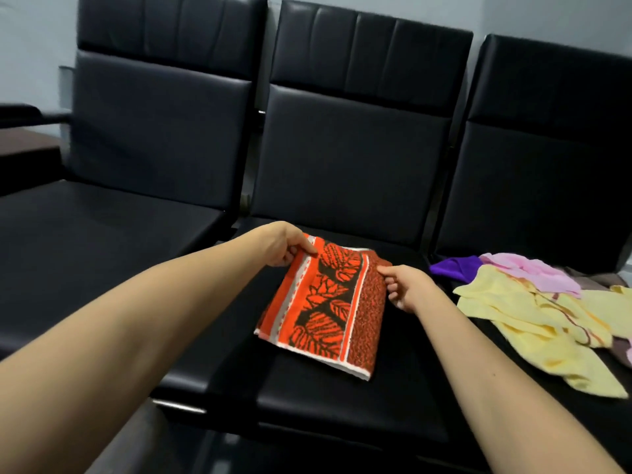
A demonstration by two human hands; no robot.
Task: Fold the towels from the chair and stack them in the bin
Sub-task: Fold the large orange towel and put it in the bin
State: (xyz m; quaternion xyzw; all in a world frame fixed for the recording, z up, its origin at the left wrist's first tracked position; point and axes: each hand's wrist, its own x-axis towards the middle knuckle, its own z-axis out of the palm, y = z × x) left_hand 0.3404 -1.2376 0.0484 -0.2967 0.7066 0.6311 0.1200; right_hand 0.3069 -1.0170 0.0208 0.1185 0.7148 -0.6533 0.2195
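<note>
An orange towel [328,309] with a dark leaf pattern lies folded into a rectangle on the middle black chair seat [342,401]. My left hand [284,246] pinches its far left corner. My right hand [407,285] pinches its far right edge. A loose heap of towels sits on the right seat: a pale yellow one [533,323] on top, a pink one [526,271] and a purple one [451,268] behind it. No bin is in view.
Three black padded chairs stand side by side against a pale wall. The left seat [85,234] holds nothing. A dark low table [24,145] shows at the far left edge.
</note>
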